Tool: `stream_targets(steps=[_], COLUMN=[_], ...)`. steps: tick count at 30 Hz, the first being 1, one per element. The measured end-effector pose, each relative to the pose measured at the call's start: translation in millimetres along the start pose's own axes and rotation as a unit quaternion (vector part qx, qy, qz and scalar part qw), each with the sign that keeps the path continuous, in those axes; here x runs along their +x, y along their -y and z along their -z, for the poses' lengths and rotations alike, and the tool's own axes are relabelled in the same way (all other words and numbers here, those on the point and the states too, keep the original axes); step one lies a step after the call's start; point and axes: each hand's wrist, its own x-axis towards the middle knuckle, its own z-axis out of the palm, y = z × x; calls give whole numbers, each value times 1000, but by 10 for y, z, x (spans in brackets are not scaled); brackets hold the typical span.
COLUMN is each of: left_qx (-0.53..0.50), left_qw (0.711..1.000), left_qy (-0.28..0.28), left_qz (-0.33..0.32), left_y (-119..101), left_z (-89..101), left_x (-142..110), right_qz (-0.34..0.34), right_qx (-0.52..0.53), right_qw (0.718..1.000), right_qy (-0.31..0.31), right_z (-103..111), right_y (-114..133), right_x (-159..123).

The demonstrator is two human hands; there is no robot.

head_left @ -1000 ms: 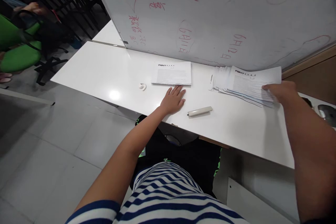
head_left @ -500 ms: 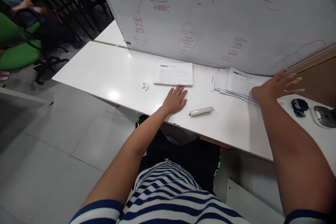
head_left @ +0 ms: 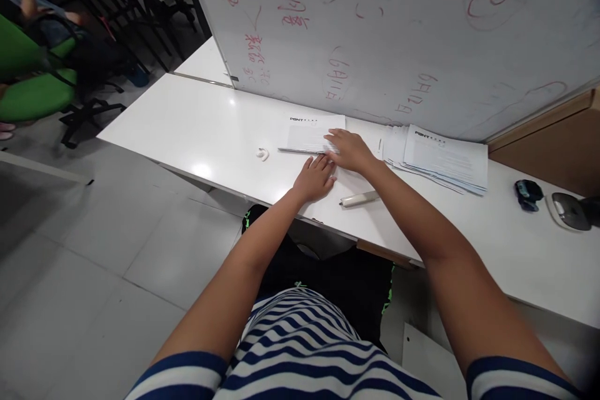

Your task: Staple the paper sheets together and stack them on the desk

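A small stack of white printed papers (head_left: pixel 304 136) lies on the white desk near the whiteboard. My left hand (head_left: pixel 315 180) rests flat on the desk just in front of it, fingers spread and fingertips at the stack's front edge. Over the stack's right front corner is my right hand (head_left: pixel 349 150), its fingers stretched out across the top sheet; no sheet is visibly lifted. The right hand's fingertips nearly meet those of the left. Further right lies a second, fanned-out pile of papers (head_left: pixel 447 162). A slim off-white tool with a dark tip (head_left: pixel 359 199) lies below my right forearm, partly covered by it.
A white earbud-like piece (head_left: pixel 262 154) lies left of the stack. A dark wristwatch-like item (head_left: pixel 528 194) and a computer mouse (head_left: pixel 569 211) sit at the right, near a brown box (head_left: pixel 548 137). The whiteboard (head_left: pixel 375 44) stands behind. Another person sits at the far left.
My right hand has moved left from the fanned pile to the papers in front of my left hand. My left hand stays in place. The view has shifted slightly.
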Motion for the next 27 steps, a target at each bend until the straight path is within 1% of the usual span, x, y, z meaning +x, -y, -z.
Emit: stream_targets(steps=[2, 5, 8, 14, 22, 25, 27], left_qx=[-3, -7, -13, -27, -4, -4, -6], left_qw=[1000, 1000, 1000, 999, 999, 999, 999], left_qy=[2, -5, -15, -22, -36, -40, -43], left_qz=[-2, -5, -8, -16, -22, -20, -20], left_y=[4, 10, 12, 14, 33, 30, 22], left_z=[-13, -24, -19, -9, -55, -46, -27], left_x=[6, 7, 0, -9, 0, -7, -16], right_qz=[0, -24, -42, -28, 0, -7, -25], right_qx=[-28, -54, -77, -102, -113, -127, -123], right_qw=[999, 996, 992, 983, 984, 984, 985], right_qy=[43, 74, 90, 151, 137, 129, 121], right_z=[-36, -71, -76, -86, -149, -155, -158], right_y=[87, 131, 115, 7, -54, -33, -15], right_x=[75, 115, 108, 63, -1, -41, -70])
